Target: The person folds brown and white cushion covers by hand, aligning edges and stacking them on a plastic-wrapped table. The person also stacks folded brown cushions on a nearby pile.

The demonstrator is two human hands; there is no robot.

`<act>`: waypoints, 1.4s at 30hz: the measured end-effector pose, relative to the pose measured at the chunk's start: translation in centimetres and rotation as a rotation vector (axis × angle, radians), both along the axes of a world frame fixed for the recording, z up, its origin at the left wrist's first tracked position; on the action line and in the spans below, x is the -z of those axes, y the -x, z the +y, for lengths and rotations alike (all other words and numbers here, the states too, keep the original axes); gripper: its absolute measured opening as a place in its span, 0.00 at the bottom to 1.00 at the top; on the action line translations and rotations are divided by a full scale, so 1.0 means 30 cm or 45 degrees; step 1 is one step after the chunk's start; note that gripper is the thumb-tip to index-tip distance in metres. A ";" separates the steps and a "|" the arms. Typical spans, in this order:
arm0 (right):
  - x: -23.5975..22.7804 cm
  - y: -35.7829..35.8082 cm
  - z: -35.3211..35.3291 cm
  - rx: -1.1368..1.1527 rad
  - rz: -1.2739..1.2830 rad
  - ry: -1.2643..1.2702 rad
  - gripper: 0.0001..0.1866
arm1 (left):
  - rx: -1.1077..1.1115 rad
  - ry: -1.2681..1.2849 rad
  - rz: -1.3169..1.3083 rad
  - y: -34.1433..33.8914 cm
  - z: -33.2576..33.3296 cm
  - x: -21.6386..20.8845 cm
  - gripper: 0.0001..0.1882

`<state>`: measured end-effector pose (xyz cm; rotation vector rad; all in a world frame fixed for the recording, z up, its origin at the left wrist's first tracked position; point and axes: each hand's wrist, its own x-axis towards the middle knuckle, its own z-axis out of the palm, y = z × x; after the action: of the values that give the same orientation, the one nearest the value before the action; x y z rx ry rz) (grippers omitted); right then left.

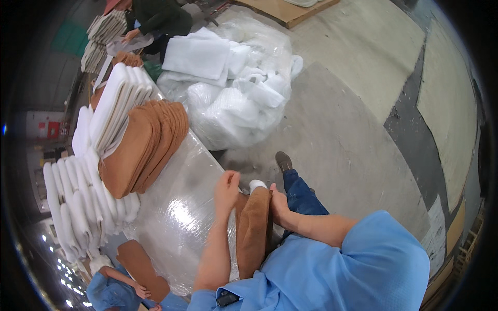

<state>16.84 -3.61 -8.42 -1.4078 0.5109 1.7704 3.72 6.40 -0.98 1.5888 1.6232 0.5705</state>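
Observation:
A brown fabric cushion cover (252, 228) stands against my body at the table's near edge. White padding (257, 184) pokes out of its far end. My right hand (280, 203) grips the cover's right side near that opening. Beside the opening's left corner, my left hand (226, 193) is closed, its fingers curled together; what they hold, if anything, is hidden. The table (176, 249) under my left forearm has a shiny plastic covering.
Brown covers (148, 145) are stacked on the table, beside folded white pads (122, 103) and more white pads (78, 192). A clear plastic bag of white padding (233, 98) lies beyond. One co-worker (161, 20) is far left; another (111, 290) holds a brown piece (142, 267).

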 end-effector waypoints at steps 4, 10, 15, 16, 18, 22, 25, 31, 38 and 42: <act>-0.049 0.006 -0.021 0.023 -0.037 -0.047 0.31 | 0.815 0.641 0.187 -0.198 0.179 -0.090 0.16; 0.063 0.071 -0.086 -0.065 -0.177 -0.294 0.32 | 1.528 0.971 0.884 -0.334 0.237 -0.069 0.17; 0.029 0.060 -0.061 -0.189 -0.375 -0.264 0.35 | 1.609 1.084 1.169 -0.402 0.232 -0.032 0.19; 0.037 0.062 -0.052 -0.213 -0.368 -0.220 0.35 | 1.590 1.100 1.153 -0.400 0.230 -0.020 0.19; 0.051 0.063 -0.041 -0.260 -0.376 -0.161 0.37 | 1.549 1.135 1.118 -0.388 0.226 0.002 0.20; 0.086 0.057 0.003 -0.251 -0.378 -0.023 0.41 | 1.325 1.301 0.785 -0.345 0.250 0.019 0.16; 0.104 0.044 0.020 -0.233 -0.299 0.053 0.44 | 0.964 1.353 0.471 -0.247 0.230 0.058 0.13; 0.059 -0.022 0.079 -0.468 -0.465 0.036 0.40 | 0.407 1.191 -0.023 -0.075 0.127 0.165 0.10; 0.186 -0.016 0.093 -0.603 -0.570 0.168 0.40 | 0.428 0.710 0.120 -0.120 0.048 0.220 0.15; 0.262 0.021 0.085 -0.578 -0.535 0.117 0.36 | 0.101 0.723 0.118 -0.093 -0.018 0.273 0.15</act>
<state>16.22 -1.05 -16.26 -2.0171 0.0460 1.7263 6.52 5.86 -9.18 1.2543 1.5963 -0.0181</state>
